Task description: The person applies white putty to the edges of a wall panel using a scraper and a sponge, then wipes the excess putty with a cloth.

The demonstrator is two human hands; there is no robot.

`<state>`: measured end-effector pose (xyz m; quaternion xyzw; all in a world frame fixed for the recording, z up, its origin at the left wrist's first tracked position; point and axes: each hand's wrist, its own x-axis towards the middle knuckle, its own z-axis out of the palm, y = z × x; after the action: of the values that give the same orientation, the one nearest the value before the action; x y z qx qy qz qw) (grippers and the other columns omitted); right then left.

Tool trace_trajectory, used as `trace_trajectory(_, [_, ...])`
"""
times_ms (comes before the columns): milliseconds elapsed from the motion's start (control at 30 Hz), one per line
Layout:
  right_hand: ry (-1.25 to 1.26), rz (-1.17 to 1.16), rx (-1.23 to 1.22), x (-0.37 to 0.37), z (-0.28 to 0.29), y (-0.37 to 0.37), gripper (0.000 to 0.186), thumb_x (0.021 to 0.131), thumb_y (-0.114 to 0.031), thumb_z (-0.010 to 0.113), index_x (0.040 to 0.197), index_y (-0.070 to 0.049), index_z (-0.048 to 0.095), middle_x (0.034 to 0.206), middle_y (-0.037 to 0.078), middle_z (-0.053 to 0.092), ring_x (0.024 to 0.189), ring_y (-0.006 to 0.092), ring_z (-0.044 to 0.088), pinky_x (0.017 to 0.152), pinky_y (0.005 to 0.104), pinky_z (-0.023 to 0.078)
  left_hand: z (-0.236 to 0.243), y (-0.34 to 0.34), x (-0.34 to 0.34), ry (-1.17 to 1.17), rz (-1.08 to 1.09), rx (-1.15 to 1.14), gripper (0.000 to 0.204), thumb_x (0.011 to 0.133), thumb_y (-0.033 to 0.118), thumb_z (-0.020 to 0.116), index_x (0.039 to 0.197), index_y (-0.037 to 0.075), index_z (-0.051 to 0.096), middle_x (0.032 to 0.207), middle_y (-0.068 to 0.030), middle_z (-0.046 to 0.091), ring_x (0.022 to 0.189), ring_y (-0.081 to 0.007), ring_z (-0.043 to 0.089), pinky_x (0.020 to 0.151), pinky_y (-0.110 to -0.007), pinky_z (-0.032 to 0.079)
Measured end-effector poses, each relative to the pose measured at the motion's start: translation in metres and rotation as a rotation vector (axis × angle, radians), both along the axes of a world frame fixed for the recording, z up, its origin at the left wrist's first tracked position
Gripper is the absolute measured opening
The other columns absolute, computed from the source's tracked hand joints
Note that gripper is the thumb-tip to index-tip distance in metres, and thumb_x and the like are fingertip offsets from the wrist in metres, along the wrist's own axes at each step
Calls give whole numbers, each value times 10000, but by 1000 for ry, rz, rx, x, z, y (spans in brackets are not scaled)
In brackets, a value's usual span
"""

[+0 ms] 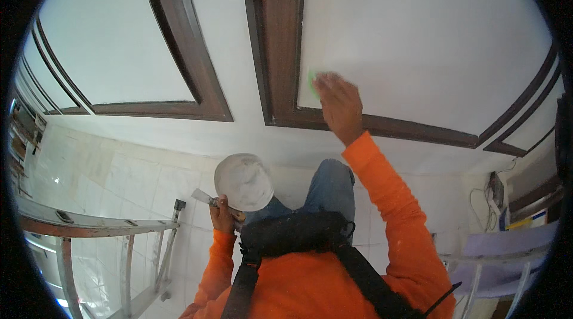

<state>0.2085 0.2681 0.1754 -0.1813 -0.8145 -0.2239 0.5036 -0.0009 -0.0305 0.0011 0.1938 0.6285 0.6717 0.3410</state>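
My left hand [222,216] is closed at the rim of a round bowl [222,174] with white paste [249,179] in it. The same hand grips a putty knife [205,197], its metal blade sticking out to the left. Up at the wall, my right hand [341,103] is closed on a thin light-green piece [312,83], mostly hidden by the fingers; its exact kind cannot be made out. That hand is at the lower left corner of a white wall panel [418,50], just inside its dark brown wooden frame [280,50].
An aluminium ladder [107,226] stands at the left on the pale tiled floor [128,170]. Another brown-framed panel [119,38] is on the wall to the left. On the right are a purple-topped metal-legged piece [507,238] and loose cables [484,202].
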Motion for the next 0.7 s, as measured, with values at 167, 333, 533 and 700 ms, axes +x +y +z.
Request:
trace_trajectory(167, [24,-2,27,-14,4,19,333,778,-58,615,1106,-114,625,1187,14,584,1104,226,537,868,383,451,-29,2,-13,95,45,-33,259,966,256,508,1057,15,488,856,-27,561,734,-106,530,649,-263,460])
trace_trajectory(333, [-168,24,-123,3,-80,18,378,759,-73,616,1130,-142,629,1178,11,571,1109,236,510,878,428,421,-6,13,8,-9,70,55,254,970,261,499,1031,15,481,827,-16,531,711,-100,501,635,-266,441])
trace_trajectory(533, [-56,-97,49,-7,-2,23,413,745,-63,630,1136,-197,632,1200,-11,549,1089,192,500,850,403,383,-56,-7,-23,57,1,-16,260,979,247,476,1051,-2,489,879,-35,544,769,-105,508,675,-277,445])
trace_trajectory(700, [-75,-100,177,-11,4,40,366,795,-121,598,1152,-202,621,1212,-21,534,1115,197,476,869,432,367,-12,14,-1,76,73,65,236,983,233,468,1012,1,502,868,-24,532,762,-103,493,674,-275,435])
